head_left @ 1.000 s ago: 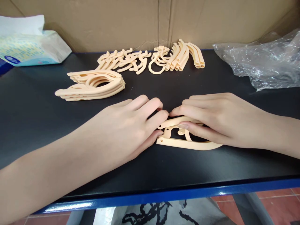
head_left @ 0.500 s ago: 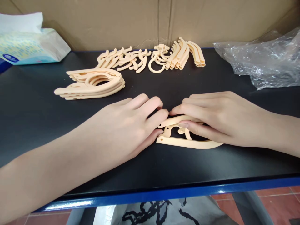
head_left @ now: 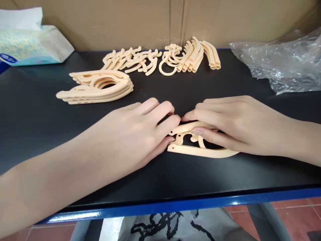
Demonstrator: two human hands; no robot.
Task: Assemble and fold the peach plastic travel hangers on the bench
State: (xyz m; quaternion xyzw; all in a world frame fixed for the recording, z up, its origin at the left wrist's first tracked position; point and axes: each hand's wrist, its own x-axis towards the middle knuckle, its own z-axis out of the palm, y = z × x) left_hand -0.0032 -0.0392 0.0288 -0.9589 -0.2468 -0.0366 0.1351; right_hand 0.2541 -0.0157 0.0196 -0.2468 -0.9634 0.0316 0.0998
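A cream plastic folding hanger [head_left: 203,152] lies folded on the black tabletop, its hook tucked between the two arms. My left hand [head_left: 147,134] is closed at the hanger's left end, thumb and fingers pinching near the arm tips with their small holes. From the right, my right hand [head_left: 230,124] grips the hanger, thumb laid across the upper arm and hook, fingers behind. The palm hides the hanger's right end. Behind my left hand sits a stack of folded hangers [head_left: 100,95].
Along the back lie loose curved pieces [head_left: 132,60], hooks [head_left: 168,73] and hollow arm pieces [head_left: 193,57]. A tissue pack [head_left: 35,47] stands at back left, a clear plastic bag [head_left: 281,63] at back right. Cardboard [head_left: 125,23] rises behind; a blue edge [head_left: 175,207] runs along the table's front.
The view has tipped slightly, so the things sit a little higher in the picture. Both hands keep their hold on the hanger, with hardly any movement.
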